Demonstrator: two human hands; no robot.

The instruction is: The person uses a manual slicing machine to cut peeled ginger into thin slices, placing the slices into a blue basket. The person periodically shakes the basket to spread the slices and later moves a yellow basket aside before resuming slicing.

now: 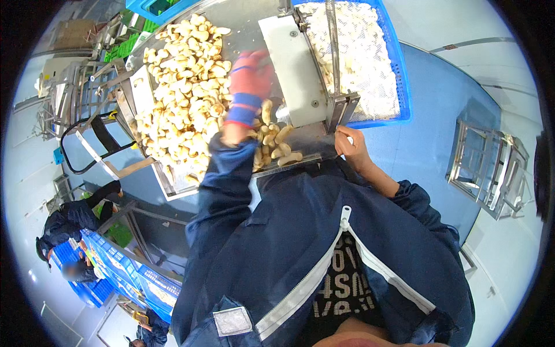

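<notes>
My left hand (249, 80), in a red knitted glove with blue bands, is blurred above the metal worktop (243, 26); whether it holds anything cannot be told. To its left lies a large heap of whole mushrooms (186, 86), cream with brownish caps. A smaller group of mushrooms (273, 145) lies below the glove. My bare right hand (353, 149) is curled against the lower end of a slotted metal bracket (342, 110); its grip is unclear. Between both hands stands a bench cutter with a white plate (295, 71). Past it, a blue mesh crate (405, 99) holds white cut pieces (355, 56).
A metal rod (333, 43) rises by the cutter. A black-framed cart (99, 141) stands left of the worktop. Metal racks (490, 167) stand at right on the blue floor (433, 108). Co-workers (69, 221) are at lower left near blue crates (125, 260).
</notes>
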